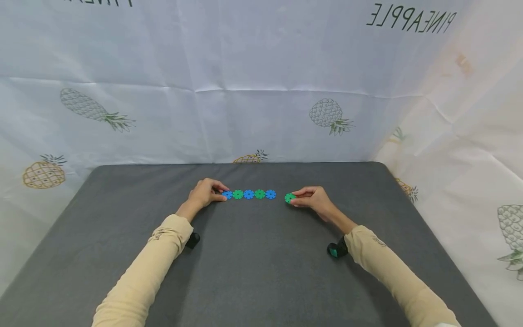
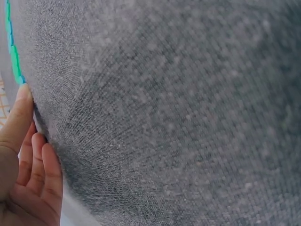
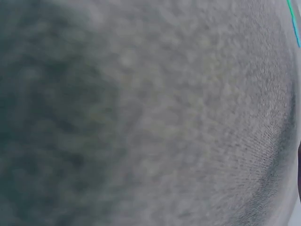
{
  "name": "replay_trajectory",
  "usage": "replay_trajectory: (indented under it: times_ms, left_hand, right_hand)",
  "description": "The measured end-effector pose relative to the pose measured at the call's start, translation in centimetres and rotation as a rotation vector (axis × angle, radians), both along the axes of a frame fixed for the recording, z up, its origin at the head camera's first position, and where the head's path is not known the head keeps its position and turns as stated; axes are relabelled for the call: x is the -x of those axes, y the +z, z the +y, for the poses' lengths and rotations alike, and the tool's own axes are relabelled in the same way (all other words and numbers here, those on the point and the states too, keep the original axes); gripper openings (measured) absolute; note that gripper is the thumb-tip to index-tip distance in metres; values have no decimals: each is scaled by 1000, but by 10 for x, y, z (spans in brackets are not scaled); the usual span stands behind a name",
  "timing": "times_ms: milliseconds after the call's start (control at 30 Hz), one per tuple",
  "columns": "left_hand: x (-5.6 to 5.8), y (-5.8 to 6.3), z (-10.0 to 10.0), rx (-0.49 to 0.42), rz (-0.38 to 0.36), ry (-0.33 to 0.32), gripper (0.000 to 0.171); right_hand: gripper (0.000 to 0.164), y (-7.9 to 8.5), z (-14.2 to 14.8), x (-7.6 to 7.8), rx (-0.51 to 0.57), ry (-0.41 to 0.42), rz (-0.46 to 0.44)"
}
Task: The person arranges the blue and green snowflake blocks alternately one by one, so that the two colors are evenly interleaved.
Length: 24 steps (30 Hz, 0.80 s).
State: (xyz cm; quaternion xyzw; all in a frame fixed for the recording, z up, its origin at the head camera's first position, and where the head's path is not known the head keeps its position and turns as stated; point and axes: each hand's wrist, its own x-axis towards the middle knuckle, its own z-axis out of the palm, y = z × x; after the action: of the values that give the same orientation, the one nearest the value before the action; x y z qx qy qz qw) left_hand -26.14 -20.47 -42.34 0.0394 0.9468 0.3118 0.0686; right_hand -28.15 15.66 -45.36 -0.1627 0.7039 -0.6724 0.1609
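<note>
Several notched plastic discs lie edge to edge in a straight row, blue and green in turn, with a green disc point(image 1: 259, 194) between two blue ones. My left hand point(image 1: 203, 192) holds the blue disc point(image 1: 227, 195) at the row's left end, thumb in front and fingers behind. In the left wrist view, its thumb tip meets the row's end and the other fingers point(image 2: 51, 172) bend loosely. Right of the blue end disc point(image 1: 270, 194), across a small gap, my right hand point(image 1: 313, 200) pinches a separate green disc point(image 1: 289, 198), slightly tilted. The right wrist view barely catches that hand.
A dark grey cloth covers the table point(image 1: 261, 272), whose far edge lies beyond the discs. White curtains with pineapple prints point(image 1: 261, 118) hang behind and at the sides. Black wrist cameras point(image 1: 337, 249) sit below both hands.
</note>
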Motion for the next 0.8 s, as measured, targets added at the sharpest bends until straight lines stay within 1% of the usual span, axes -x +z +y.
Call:
replay_trajectory:
  times_ms: [200, 500, 633, 800]
  left_hand:
    - [-3, 2, 3, 15, -8, 21, 29]
    - [-3, 2, 6, 35, -6, 26, 28]
    - [-4, 4, 7, 44, -8, 29, 29]
    - [-4, 5, 8, 49, -8, 37, 29]
  right_hand:
    - [32, 0, -1, 7, -17, 9, 17]
    - [33, 6, -5, 23, -82, 6, -29]
    - [34, 8, -10, 26, -87, 12, -41]
    - [35, 5, -15, 28, -86, 19, -44]
